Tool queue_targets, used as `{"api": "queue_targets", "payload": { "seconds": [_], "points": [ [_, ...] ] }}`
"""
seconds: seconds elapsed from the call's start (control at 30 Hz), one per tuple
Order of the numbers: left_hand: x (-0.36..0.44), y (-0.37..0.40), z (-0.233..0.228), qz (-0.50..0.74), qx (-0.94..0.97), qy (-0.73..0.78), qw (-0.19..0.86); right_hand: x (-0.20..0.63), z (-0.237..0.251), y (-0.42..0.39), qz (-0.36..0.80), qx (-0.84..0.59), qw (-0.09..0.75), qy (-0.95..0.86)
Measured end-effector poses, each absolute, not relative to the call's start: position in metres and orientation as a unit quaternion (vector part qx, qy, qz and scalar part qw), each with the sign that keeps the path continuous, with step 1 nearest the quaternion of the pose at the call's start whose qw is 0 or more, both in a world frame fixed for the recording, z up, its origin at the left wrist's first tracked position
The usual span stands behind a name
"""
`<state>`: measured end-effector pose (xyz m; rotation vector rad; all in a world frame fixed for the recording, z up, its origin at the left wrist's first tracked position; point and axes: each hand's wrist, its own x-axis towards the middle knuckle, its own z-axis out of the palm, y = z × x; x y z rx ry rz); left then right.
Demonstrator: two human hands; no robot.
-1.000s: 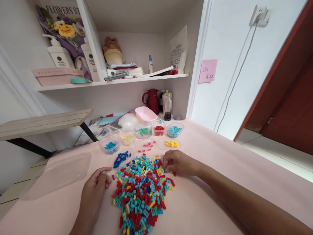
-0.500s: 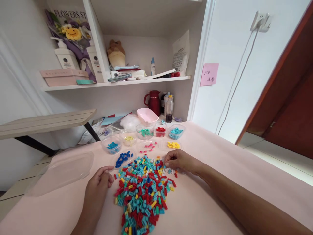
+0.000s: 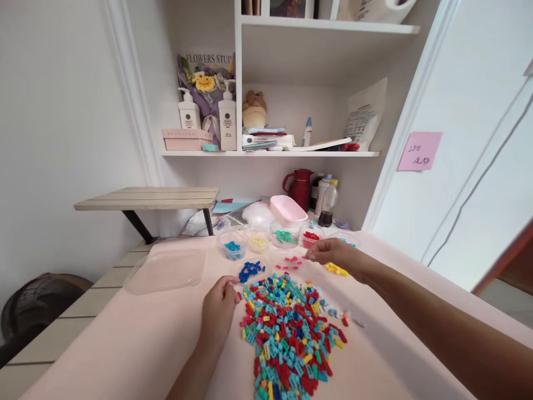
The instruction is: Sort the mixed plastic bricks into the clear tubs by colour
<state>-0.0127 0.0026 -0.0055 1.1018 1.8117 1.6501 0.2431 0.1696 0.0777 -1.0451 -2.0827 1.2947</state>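
A heap of small bricks in teal, red, yellow and blue lies on the pale pink table. My left hand rests at the heap's left edge, fingers curled and thumb against forefinger. My right hand hovers beyond the heap, fingertips pinched together over the loose pink pieces and just in front of the tub of red pieces. Whether it holds a brick is hidden. Yellow pieces lie right under that hand.
Clear tubs hold blue, yellow and green pieces; dark blue pieces lie loose. A big clear lid lies left. Behind are a pink box, red jug, bottles and a wooden bench.
My right hand has left the heap's far right edge and moved away from me to the sorted pieces. The camera has turned left. My left hand stays at the heap.
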Motion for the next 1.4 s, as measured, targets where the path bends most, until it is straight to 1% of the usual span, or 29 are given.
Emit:
{"api": "queue_targets", "payload": {
  "seconds": [0.07, 0.17, 0.27, 0.37, 0.47, 0.6, 0.67, 0.73, 0.9, 1.07, 1.27, 1.4],
  "points": [
    [-0.013, 0.003, -0.007, 0.602, 0.397, 0.655, 0.225, 0.224, 0.090, 0.170, 0.471, -0.361, 0.237, -0.769],
    [-0.014, 0.003, -0.008, 0.605, 0.396, 0.653, 0.224, 0.205, 0.093, 0.166, 0.467, -0.353, 0.224, -0.779],
    [-0.014, 0.004, -0.010, 0.603, 0.396, 0.655, 0.224, 0.208, 0.083, 0.160, 0.454, -0.361, 0.209, -0.787],
    [-0.015, 0.004, -0.010, 0.598, 0.396, 0.660, 0.223, 0.230, 0.069, 0.155, 0.450, -0.371, 0.192, -0.789],
    [-0.014, 0.004, -0.009, 0.595, 0.397, 0.663, 0.222, 0.256, 0.059, 0.150, 0.491, -0.395, 0.185, -0.754],
    [-0.013, 0.003, -0.006, 0.596, 0.399, 0.662, 0.217, 0.274, 0.055, 0.145, 0.569, -0.406, 0.222, -0.680],
    [-0.014, 0.003, -0.007, 0.596, 0.402, 0.662, 0.216, 0.276, 0.054, 0.143, 0.587, -0.398, 0.234, -0.665],
    [-0.014, 0.004, -0.008, 0.593, 0.406, 0.662, 0.215, 0.277, 0.052, 0.141, 0.580, -0.393, 0.232, -0.674],
    [-0.016, 0.006, -0.009, 0.577, 0.414, 0.668, 0.224, 0.287, 0.033, 0.140, 0.475, -0.432, 0.193, -0.742],
    [-0.016, 0.006, -0.009, 0.572, 0.414, 0.671, 0.227, 0.298, 0.019, 0.133, 0.381, -0.436, 0.165, -0.799],
    [-0.014, 0.005, -0.008, 0.570, 0.413, 0.674, 0.225, 0.283, 0.025, 0.117, 0.162, -0.463, 0.118, -0.863],
    [-0.014, 0.005, -0.009, 0.567, 0.415, 0.675, 0.225, 0.270, 0.024, 0.113, 0.081, -0.490, 0.096, -0.863]
  ]
}}
